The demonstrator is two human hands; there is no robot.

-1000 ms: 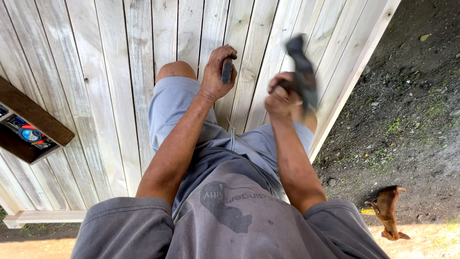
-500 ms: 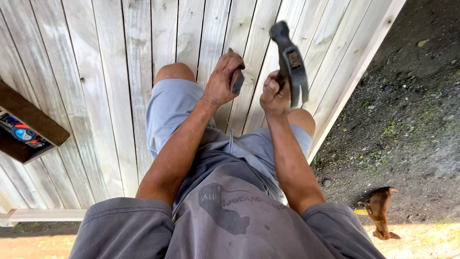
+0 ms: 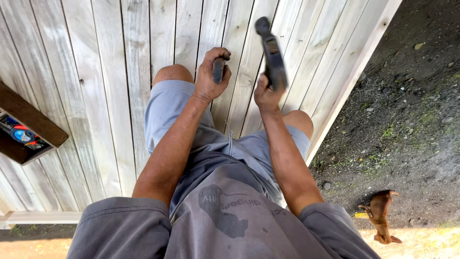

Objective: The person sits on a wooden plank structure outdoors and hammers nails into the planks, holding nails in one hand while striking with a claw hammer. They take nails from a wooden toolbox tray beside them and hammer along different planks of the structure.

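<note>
I kneel on a deck of pale wooden boards (image 3: 100, 86) and look down over my grey shirt and shorts. My left hand (image 3: 211, 76) is closed around a short dark metal tool (image 3: 218, 70) held upright against a board seam. My right hand (image 3: 266, 96) grips the handle of a dark hammer (image 3: 271, 52), which is raised above the boards with its head pointing away from me. The two hands are close together, the hammer head a little right of and above the dark tool.
A brown wooden box (image 3: 28, 129) with tools inside sits at the left edge. The deck's edge beam (image 3: 354, 76) runs diagonally on the right, with dark soil (image 3: 412, 105) beyond it. A small brown animal (image 3: 381, 211) stands on the ground at lower right.
The hammer has swung up from near the boards to a raised position. My left hand has stayed on the dark tool.
</note>
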